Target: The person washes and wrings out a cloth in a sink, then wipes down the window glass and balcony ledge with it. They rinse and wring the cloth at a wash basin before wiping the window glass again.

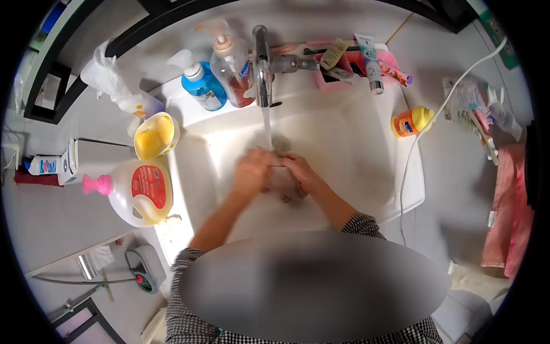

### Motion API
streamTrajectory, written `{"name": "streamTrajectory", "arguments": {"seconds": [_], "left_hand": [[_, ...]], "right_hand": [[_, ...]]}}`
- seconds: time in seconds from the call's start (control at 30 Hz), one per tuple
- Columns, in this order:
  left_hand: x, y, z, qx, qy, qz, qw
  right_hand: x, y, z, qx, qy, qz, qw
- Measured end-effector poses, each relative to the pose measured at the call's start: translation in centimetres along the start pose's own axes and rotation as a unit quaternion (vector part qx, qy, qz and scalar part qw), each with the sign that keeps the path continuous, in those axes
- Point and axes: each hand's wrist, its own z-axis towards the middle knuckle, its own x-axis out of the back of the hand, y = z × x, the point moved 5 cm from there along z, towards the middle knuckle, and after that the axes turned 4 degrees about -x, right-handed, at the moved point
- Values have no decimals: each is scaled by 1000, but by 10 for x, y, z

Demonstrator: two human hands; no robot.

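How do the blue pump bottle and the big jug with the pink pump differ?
The blue bottle has a white pump; the jug has a pink pump. The blue bottle looks smaller than the jug. The blue bottle stands near the tap, the jug beside the sink's left edge. Both have pump tops.

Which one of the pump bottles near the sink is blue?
The white-pumped bottle, just left of the clear peach-pumped bottle; the large pink-pumped bottle looks pale yellow.
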Motion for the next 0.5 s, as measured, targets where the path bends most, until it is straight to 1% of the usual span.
{"name": "streamTrajectory", "arguments": {"seconds": [0.03, 0.1, 0.13, 0.17, 0.2, 0.23, 0.27, 0.3, 0.33, 0.37, 0.43, 0.47, 0.5], "left_hand": [[19, -21, -1, -35, -54, 117, 991], [48, -48, -3, -30, -136, 227, 964], [54, -65, -13, -48, -172, 282, 943], [55, -78, -23, -66, -206, 332, 918], [56, -81, -27, -84, -236, 383, 889], [51, -80, -34, -82, -284, 414, 861], [47, -72, -46, -79, -332, 443, 829], [47, -65, -59, -74, -379, 471, 793], [47, -54, -71, -87, -405, 454, 789], [48, -42, -82, -78, -429, 426, 793], [48, -21, -101, -63, -470, 371, 799], [48, -10, -110, -47, -472, 330, 816], [46, -2, -120, -32, -473, 289, 832]], "right_hand": [[-8, -2, 3, 34, 18, -83, 996], [-26, -17, 4, 115, 72, -220, 966], [-38, -23, 6, 159, 96, -281, 941], [-48, -17, 7, 192, 81, -388, 898], [-57, -9, 10, 223, 65, -490, 840], [-63, 1, 10, 251, 48, -586, 769], [-70, -2, -10, 229, 29, -639, 734], [-69, 9, -15, 230, 18, -656, 718], [-67, 20, -18, 233, 6, -672, 703], [-63, 27, -23, 235, -6, -688, 686], [-50, 34, -33, 211, -68, -711, 667], [-44, 36, -39, 197, -96, -721, 657], [-42, 34, -42, 182, -102, -728, 653]]}}
